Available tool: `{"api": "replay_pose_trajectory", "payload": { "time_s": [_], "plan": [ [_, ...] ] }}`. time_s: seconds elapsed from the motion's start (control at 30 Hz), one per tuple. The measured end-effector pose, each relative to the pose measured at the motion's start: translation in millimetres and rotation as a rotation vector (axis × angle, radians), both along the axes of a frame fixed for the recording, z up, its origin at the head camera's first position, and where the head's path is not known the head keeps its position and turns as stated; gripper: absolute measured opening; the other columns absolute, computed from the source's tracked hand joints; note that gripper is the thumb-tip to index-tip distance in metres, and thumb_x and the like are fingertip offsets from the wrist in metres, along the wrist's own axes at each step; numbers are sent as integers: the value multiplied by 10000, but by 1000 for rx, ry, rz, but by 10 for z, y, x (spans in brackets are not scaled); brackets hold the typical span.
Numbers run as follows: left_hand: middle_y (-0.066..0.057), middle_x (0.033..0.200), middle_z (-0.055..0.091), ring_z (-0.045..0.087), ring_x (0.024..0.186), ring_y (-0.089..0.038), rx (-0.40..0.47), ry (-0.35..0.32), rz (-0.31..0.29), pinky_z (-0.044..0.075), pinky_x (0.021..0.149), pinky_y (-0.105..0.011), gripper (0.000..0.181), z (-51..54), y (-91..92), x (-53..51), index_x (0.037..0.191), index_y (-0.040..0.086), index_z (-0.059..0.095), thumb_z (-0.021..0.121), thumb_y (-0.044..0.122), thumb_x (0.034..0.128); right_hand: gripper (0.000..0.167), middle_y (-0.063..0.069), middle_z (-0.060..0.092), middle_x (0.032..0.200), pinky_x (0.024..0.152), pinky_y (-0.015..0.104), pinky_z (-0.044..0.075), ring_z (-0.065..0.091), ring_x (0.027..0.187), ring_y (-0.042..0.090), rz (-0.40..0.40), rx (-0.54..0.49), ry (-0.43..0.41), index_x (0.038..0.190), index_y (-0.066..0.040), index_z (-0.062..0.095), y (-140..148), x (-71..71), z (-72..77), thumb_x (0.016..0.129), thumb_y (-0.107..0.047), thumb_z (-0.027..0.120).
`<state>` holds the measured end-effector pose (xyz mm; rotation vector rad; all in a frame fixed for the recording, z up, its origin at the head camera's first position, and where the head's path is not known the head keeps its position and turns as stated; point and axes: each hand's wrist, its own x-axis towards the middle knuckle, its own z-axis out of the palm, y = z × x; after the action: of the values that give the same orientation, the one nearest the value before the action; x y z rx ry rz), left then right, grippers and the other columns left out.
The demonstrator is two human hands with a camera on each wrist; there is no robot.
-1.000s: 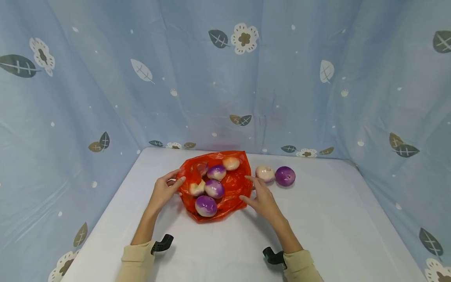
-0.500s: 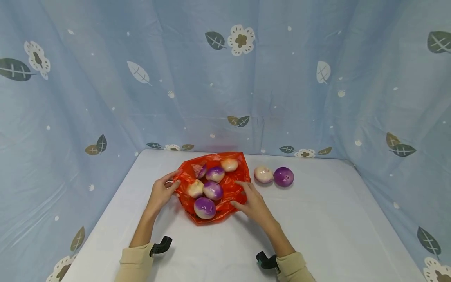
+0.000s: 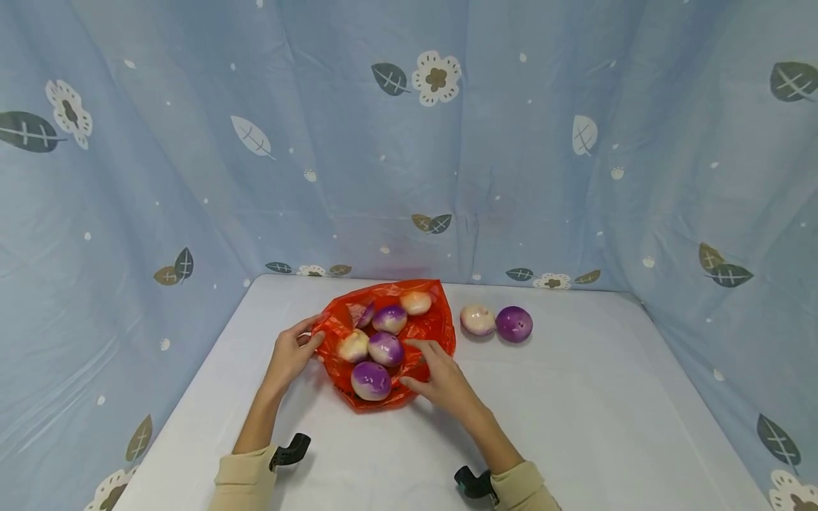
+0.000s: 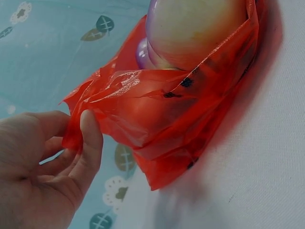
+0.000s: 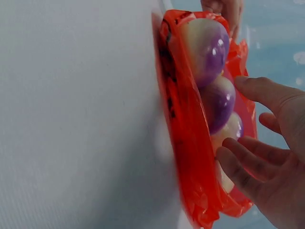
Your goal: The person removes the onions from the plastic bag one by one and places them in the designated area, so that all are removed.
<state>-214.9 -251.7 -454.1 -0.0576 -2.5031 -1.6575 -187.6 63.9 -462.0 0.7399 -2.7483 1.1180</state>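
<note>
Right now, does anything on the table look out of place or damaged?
No damage is evident. Only the pale vegetable and the purple vegetable stand out: they lie outside the red bag, to its right, while similar vegetables sit inside.

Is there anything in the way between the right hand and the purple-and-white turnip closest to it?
No, nothing that I can see. The right hand is at the open mouth of the red bag, with its fingers pointing toward that turnip.
</note>
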Motion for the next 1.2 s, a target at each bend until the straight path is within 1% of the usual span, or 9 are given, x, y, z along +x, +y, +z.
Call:
{"api": "replay_pose_trajectory", "payload": {
  "time_s": [0.33,0.37,0.5,0.57,0.6,0.77,0.87,1.0,1.2],
  "plan": [
    [-237,1220,636,674,838,-116,-6,-23,-1,582,648,-220,437,10,11,9,1389,76,545,617,190,973,680,94,583,1285,902,364,569,616,1132,248,38,9,9,1413,-181,451,-104,47,-52,838,-338,777],
    [-248,1226,633,677,847,-142,-4,-31,-1,587,654,-234,436,56,32,31,1388,62,543,615,175,973,680,88,585,1285,899,357,570,618,1128,243,40,14,11,1414,-177,450,-114,51,-54,840,-347,773],
    [-233,1248,632,673,838,-115,-2,-40,-2,588,661,-239,436,60,39,30,1388,70,545,616,180,972,677,67,594,1276,888,320,571,628,1106,227,60,23,25,1408,-156,454,-149,68,-62,844,-363,766],
    [-232,1240,634,672,827,-117,4,-40,1,591,654,-255,431,56,43,27,1381,68,551,619,173,970,673,60,602,1258,879,297,570,633,1077,218,68,24,33,1403,-153,460,-169,77,-63,842,-368,765],
    [-231,1228,637,665,807,-86,1,-30,-4,586,643,-241,435,7,22,4,1384,72,550,620,186,970,671,60,605,1250,873,288,570,634,1066,216,73,24,36,1401,-155,464,-181,83,-63,841,-369,767],
    [-230,1149,644,664,770,-76,2,-34,-3,582,632,-234,426,-10,17,4,1371,83,562,628,198,966,657,58,618,1213,847,250,565,632,1016,201,75,41,38,1392,-175,482,-242,119,-45,839,-384,767],
    [-217,1126,648,666,771,-93,1,-37,4,582,635,-233,423,-12,19,9,1366,103,570,634,212,963,635,65,619,1187,838,248,565,635,1009,195,82,51,34,1374,-170,497,-277,137,-39,840,-387,765],
    [-211,1115,634,663,780,-104,1,-34,4,584,638,-240,431,-8,24,17,1371,99,566,635,217,962,627,50,615,1198,875,282,567,638,1051,182,84,71,34,1368,-175,507,-327,154,-46,840,-401,760],
    [-201,1118,626,662,781,-93,5,-40,-5,588,645,-249,439,-3,31,7,1378,103,558,635,223,963,651,24,619,1169,854,278,571,648,1004,156,43,105,80,1380,-202,510,-397,179,-80,832,-457,750]
  ]
}}
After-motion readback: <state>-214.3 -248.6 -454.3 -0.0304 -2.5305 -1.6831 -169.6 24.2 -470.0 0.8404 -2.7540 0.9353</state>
